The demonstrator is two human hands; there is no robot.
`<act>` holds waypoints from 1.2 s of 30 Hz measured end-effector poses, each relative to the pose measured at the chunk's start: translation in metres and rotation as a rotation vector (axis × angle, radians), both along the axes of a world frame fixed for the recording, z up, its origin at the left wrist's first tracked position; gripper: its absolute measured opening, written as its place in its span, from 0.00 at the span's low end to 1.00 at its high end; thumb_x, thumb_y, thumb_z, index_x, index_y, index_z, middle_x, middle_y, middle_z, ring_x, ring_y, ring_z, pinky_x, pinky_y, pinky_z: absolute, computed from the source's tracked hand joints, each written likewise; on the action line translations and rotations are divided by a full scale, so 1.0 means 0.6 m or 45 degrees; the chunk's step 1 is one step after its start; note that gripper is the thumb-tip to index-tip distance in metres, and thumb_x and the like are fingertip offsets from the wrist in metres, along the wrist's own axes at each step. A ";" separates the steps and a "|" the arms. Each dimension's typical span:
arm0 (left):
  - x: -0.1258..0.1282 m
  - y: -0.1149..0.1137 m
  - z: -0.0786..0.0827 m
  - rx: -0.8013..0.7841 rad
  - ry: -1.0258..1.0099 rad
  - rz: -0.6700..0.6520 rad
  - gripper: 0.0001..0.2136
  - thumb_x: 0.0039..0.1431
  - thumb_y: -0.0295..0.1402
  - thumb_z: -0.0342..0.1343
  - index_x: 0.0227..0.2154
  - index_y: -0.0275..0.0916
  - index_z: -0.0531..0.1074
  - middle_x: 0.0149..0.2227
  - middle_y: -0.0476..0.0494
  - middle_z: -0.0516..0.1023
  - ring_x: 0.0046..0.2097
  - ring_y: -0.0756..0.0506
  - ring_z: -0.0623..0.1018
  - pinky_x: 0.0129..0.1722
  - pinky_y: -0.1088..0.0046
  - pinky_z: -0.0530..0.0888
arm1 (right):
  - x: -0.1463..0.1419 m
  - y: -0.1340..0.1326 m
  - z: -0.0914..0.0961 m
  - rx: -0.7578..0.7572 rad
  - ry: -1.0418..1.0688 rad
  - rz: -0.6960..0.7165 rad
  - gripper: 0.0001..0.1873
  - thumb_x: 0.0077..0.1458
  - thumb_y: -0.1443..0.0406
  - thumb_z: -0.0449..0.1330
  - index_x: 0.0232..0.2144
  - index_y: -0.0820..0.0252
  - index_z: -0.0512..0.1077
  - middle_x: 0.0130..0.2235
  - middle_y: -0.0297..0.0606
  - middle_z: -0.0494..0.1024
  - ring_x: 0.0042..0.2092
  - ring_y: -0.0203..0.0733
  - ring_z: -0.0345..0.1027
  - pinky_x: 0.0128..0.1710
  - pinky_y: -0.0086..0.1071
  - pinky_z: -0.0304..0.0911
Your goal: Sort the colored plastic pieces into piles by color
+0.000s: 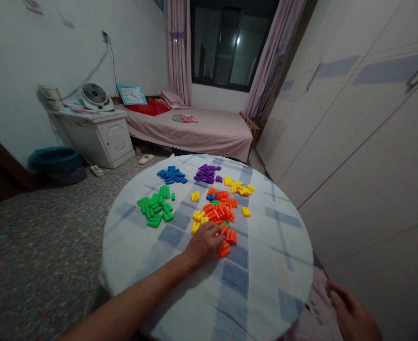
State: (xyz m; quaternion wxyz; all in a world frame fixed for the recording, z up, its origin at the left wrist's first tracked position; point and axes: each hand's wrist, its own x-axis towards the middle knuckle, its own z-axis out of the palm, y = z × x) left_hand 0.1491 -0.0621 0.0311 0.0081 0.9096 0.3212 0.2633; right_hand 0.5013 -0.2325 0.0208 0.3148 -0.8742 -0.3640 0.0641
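Piles of blocks (219, 210) lie on the table (265, 284), bed (209, 128) behind.

Dim, cool room light is spreading evenly, casting a soft shadow beside the left hand (203, 244) on the round counter (265, 284) under its blue-checked white cloth. Glare is glinting in the far dark window pane (237, 41). The white wardrobe doors (354, 142) at right are bowing; the right hand (351, 312) is blurring.

Left hand (204, 244) on orange pegs (220, 211)

Near tablecloth (262, 289) lies open — orange blocks (220, 210) crowd the middle.
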 end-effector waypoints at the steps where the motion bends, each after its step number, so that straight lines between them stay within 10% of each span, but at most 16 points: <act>1: 0.013 -0.001 0.000 -0.029 0.048 0.066 0.08 0.61 0.34 0.51 0.34 0.39 0.73 0.35 0.43 0.74 0.40 0.44 0.71 0.43 0.65 0.68 | -0.004 0.036 0.016 0.091 0.081 0.044 0.22 0.47 0.51 0.54 0.39 0.56 0.74 0.35 0.42 0.78 0.36 0.52 0.71 0.33 0.41 0.66; 5: 0.037 0.003 0.002 -0.117 0.164 0.292 0.11 0.63 0.35 0.47 0.31 0.39 0.73 0.33 0.43 0.73 0.39 0.44 0.70 0.40 0.64 0.67 | -0.071 0.208 0.048 0.454 0.360 0.296 0.27 0.42 0.51 0.55 0.41 0.61 0.73 0.44 0.44 0.77 0.44 0.47 0.70 0.44 0.38 0.64; 12: 0.054 0.003 0.015 -0.249 0.255 0.393 0.09 0.62 0.31 0.47 0.36 0.38 0.72 0.39 0.42 0.72 0.43 0.43 0.69 0.43 0.64 0.66 | -0.198 0.398 -0.007 0.479 0.474 0.226 0.32 0.45 0.55 0.50 0.50 0.68 0.68 0.50 0.52 0.72 0.50 0.50 0.66 0.49 0.40 0.60; 29: 0.042 0.026 0.038 -0.536 -0.038 0.380 0.04 0.53 0.29 0.55 0.32 0.37 0.71 0.39 0.42 0.73 0.44 0.42 0.71 0.45 0.63 0.68 | -0.211 0.401 -0.045 0.423 0.345 0.431 0.23 0.52 0.54 0.47 0.40 0.59 0.73 0.42 0.43 0.77 0.42 0.45 0.70 0.40 0.34 0.62; 36: -0.001 0.135 0.083 -1.387 -0.888 0.375 0.04 0.51 0.30 0.53 0.28 0.35 0.67 0.21 0.53 0.68 0.24 0.52 0.71 0.28 0.74 0.71 | -0.214 0.406 -0.045 0.417 0.329 0.449 0.21 0.52 0.55 0.46 0.37 0.58 0.73 0.39 0.40 0.78 0.40 0.43 0.70 0.40 0.33 0.62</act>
